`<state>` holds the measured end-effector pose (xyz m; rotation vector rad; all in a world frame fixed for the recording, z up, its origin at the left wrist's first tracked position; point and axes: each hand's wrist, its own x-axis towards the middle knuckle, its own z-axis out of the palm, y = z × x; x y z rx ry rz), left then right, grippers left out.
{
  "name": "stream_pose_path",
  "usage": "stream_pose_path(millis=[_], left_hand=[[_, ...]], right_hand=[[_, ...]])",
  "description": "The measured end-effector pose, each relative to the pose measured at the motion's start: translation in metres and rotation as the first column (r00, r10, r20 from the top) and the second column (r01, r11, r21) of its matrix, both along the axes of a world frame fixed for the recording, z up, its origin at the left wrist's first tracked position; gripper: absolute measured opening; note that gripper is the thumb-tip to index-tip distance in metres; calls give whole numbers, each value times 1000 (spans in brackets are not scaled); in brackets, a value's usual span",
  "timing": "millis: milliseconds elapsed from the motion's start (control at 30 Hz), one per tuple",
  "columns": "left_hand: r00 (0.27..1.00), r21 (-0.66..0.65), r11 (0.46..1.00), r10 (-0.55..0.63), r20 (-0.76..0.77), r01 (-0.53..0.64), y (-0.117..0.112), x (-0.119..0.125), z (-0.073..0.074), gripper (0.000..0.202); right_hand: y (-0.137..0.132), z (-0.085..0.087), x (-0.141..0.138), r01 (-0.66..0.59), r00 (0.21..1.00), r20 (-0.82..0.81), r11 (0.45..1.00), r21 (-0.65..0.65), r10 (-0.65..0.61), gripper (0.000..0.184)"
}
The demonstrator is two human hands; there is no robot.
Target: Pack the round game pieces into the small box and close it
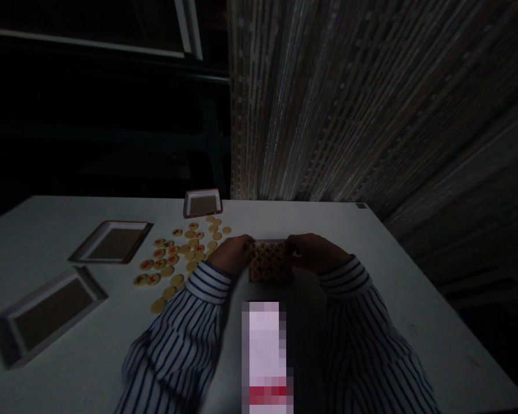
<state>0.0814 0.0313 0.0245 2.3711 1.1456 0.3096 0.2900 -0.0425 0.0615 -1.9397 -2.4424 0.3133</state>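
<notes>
A small tray (269,263) filled with round wooden game pieces sits on the white table (371,276) in front of me. My left hand (232,253) curls against the tray's left edge, and my right hand (314,252) curls against its right edge. Both sleeves are white with dark stripes. Several loose round pieces (176,256), some with red marks, lie scattered to the left of the tray. The scene is very dim.
Three empty shallow trays lie on the table: one at the near left (47,313), one further back (112,241), a small one at the far middle (202,203). A tall stack of layered sheets (349,98) rises behind the table. A blurred patch (265,356) covers the bottom centre.
</notes>
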Motion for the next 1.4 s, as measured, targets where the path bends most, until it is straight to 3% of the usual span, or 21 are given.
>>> stream_pose_path(millis=[767,1400], left_hand=[[995,-22,998,-55,-80,54,-3,0,-3,33],[986,-24,996,-86,-142,84,-5,2,-1,31]], right_hand=[[-3,6,-14,92,985,151,994,-63,-82,24],[2,-3,-18,92,986,150,992,-81,-79,27]])
